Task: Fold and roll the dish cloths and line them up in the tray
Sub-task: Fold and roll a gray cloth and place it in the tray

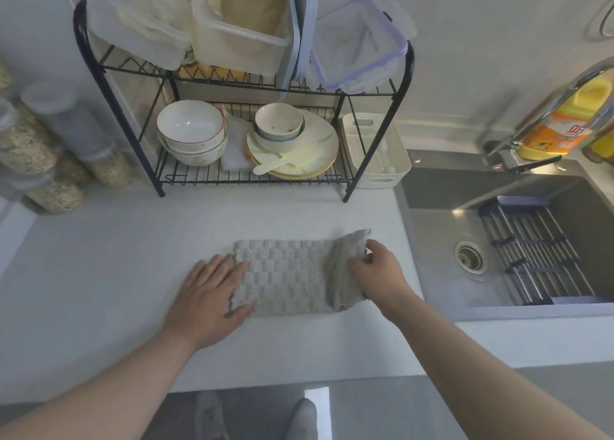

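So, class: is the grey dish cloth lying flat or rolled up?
Mostly flat: the dish cloth lies as a strip, only its right end lifted by the right hand; the left hand presses the other end.

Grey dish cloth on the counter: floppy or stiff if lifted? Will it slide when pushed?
Probably floppy: the dish cloth bends over at the end the right hand grips, so it would likely drape if lifted. It may slide on the smooth counter when pushed; the left hand presses its other end flat. Unlikely to roll unaided.
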`<state>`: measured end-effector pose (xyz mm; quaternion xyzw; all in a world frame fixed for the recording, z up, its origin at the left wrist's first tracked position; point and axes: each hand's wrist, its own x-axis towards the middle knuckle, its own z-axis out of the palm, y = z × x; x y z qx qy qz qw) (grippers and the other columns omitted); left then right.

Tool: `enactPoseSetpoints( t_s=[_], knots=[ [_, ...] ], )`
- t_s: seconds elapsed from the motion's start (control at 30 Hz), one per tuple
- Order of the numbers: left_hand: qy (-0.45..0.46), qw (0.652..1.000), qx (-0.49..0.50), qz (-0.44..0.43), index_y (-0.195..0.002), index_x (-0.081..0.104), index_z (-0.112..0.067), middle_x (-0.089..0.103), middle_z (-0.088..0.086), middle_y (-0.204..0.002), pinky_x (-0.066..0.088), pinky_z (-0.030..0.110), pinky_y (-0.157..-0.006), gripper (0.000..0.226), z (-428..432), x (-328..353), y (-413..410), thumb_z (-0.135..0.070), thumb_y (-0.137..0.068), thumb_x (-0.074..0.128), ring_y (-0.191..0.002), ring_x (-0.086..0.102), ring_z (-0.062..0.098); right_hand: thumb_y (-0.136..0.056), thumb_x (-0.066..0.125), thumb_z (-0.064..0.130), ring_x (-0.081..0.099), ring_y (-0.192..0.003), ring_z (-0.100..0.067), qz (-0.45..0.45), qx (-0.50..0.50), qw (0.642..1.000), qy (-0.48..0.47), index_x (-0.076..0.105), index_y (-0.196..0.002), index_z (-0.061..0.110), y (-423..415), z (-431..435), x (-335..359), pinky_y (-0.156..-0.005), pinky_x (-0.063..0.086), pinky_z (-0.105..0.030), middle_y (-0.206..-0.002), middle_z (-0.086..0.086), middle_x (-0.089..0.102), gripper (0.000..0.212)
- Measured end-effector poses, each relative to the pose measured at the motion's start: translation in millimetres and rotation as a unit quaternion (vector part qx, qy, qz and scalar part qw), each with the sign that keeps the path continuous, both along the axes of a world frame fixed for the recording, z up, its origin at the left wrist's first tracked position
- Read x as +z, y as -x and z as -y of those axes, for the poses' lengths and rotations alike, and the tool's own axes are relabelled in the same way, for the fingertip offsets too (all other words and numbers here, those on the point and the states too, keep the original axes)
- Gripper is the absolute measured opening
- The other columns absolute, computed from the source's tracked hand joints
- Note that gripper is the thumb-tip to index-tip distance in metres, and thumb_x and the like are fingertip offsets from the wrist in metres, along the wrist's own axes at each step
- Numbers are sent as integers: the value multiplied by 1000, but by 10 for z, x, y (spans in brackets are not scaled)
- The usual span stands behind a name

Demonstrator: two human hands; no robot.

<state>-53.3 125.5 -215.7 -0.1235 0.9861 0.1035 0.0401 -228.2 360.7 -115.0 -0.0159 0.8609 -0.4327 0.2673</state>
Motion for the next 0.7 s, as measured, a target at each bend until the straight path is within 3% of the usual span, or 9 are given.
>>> enactPoseSetpoints(
  t_s=[0.13, 0.2, 0.27, 0.37, 0.5, 0.6, 0.7],
  knots=[
    [-16, 1000, 12, 11, -143, 40, -23, 43, 4, -148, 7, 33, -114, 77, 20, 9, 31, -67, -79, 42, -136, 40, 24, -89, 47, 9, 52, -61, -20, 14, 68, 997, 44, 57, -119, 19, -248, 359, 61, -50, 47, -22, -79, -5, 54, 34],
    [-25, 999, 14, 17, -140, 45, -22, 47, 4, -145, 10, 34, -114, 78, 25, 13, 31, -68, -77, 45, -133, 44, 23, -90, 50, 10, 52, -58, -12, 17, 112, 993, 35, 49, -135, 24, -345, 559, 7, -47, 44, -10, -74, 3, 55, 48],
    [-33, 999, 14, 19, -138, 46, -22, 48, 3, -144, 10, 33, -114, 79, 28, 19, 34, -67, -75, 48, -132, 46, 22, -91, 54, 14, 50, -58, -2, 11, 154, 988, 19, 48, -135, 17, -412, 771, -48, -48, 40, -5, -71, 11, 51, 45],
    [-34, 999, 12, 17, -138, 43, -22, 49, 2, -143, 13, 33, -113, 82, 41, 23, 45, -68, -71, 52, -132, 45, 19, -90, 54, 17, 55, -69, -11, 1, 193, 981, -5, 47, -130, 10, -480, 1019, -134, -61, 44, -17, -79, 5, 55, 41],
    [-38, 999, 7, 23, -137, 46, -21, 50, 1, -142, 11, 32, -114, 89, 72, -16, 50, -69, -62, 56, -134, 34, 15, -88, 54, 25, 50, -74, -13, -29, 235, 968, -78, 49, -117, 13, -532, 1213, -297, -51, 33, -11, -79, 10, 52, 31],
    [-43, 999, 2, 26, -136, 45, -22, 51, 1, -141, 12, 32, -113, 95, 86, -40, 56, -70, -55, 57, -133, 41, 17, -87, 53, 30, 56, -99, -20, -33, 246, 962, -113, 43, -128, 15, -579, 1276, -375, -73, 38, -22, -113, -2, 59, 45],
    [-42, 999, -7, 28, -136, 42, -21, 52, 1, -140, 20, 36, -109, 100, 100, -56, 56, -71, -51, 57, -131, 45, 19, -84, 55, 32, 55, -110, -26, -26, 250, 960, -121, 41, -131, 13, -631, 1349, -416, -87, 45, -32, -125, -8, 55, 52]
  ],
)
